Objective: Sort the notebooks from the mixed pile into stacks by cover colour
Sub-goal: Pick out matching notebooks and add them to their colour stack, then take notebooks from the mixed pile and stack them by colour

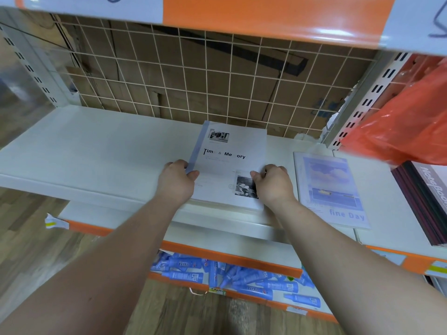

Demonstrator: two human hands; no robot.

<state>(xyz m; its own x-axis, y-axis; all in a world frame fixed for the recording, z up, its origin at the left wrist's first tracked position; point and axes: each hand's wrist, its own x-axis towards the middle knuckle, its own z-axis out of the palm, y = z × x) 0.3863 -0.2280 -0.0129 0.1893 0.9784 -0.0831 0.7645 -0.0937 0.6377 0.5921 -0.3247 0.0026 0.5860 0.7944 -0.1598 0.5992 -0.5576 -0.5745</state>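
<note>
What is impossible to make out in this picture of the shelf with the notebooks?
Head view only:
- White notebook: whether others lie under it; its cover and the left hand and right hand gripping its edges hide that.
- Dark notebooks: cut off by the right edge.
- Blue notebook: small print too blurred to read.
- Orange bag: contents hidden by the plastic.

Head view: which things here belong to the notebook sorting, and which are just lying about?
Job: white "Time & Memory" notebook stack, gripped by left hand and right hand; pale blue "fine Day" notebook; dark-edged notebook pile at far right.
Lying about: orange plastic bag; blue plastic bottles on the lower shelf; white wire grid backing.
</note>
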